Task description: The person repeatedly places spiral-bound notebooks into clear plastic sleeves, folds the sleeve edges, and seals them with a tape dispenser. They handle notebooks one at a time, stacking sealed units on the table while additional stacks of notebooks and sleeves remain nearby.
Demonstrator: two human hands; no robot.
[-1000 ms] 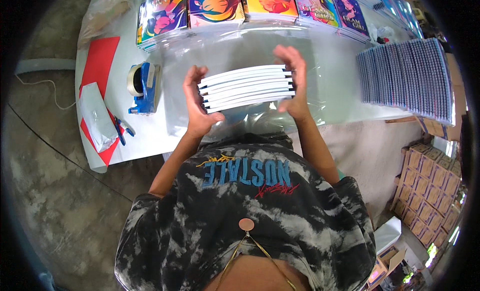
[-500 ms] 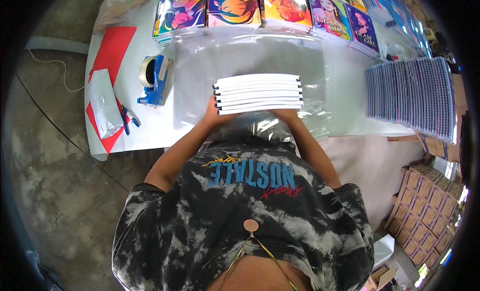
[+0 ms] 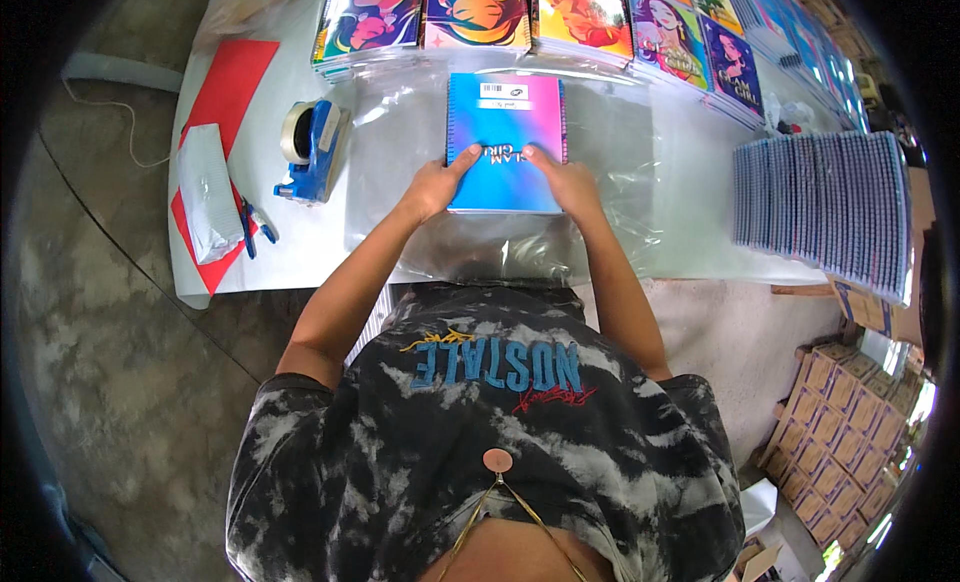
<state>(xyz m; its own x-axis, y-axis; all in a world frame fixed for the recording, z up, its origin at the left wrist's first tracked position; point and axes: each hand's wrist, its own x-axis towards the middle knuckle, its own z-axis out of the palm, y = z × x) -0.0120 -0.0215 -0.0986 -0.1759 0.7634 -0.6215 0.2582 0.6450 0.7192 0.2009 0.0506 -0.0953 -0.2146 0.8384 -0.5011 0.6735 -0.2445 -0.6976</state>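
Hands (image 3: 434, 189) on notebook (image 3: 507, 122), concrete floor (image 3: 110, 372) beside table (image 3: 290, 257)

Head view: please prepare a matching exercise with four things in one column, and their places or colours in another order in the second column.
1. Pink-and-blue notebook
2. Tape dispenser
3. Red sheet
4. Carton pile

A. Partly under a pale packet
B. At the lower right of the picture
C. Between the left hand and the right hand
D. Blue, with a tape roll

Pairs: 1-C, 2-D, 3-A, 4-B
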